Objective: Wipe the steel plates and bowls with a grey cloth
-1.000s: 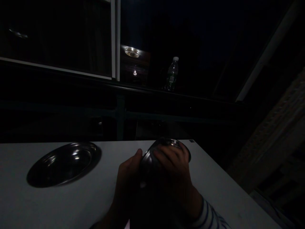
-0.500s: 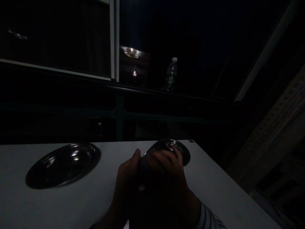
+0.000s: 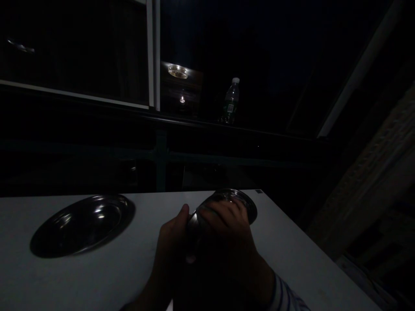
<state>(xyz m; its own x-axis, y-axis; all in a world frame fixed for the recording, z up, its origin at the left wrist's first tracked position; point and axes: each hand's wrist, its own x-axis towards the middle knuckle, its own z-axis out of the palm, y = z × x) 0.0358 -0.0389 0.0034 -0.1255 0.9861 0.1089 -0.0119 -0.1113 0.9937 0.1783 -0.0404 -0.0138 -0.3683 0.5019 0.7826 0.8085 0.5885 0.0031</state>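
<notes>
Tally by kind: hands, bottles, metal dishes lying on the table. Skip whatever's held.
Hands: 2 (left hand, right hand)
Metal dishes: 2 (left dish, right dish)
Bottles: 1 (clear bottle, white cap)
Total: 5
Not counted: the held shiny item, too dark and covered to identify.

Capped bottle [image 3: 231, 103] on dark ledge [image 3: 181, 122], pale window frame [image 3: 154, 56], lit lamp [image 3: 177, 71]

Right dish [image 3: 249, 202] on table [image 3: 97, 285] (bottle [image 3: 231, 102] behind)
</notes>
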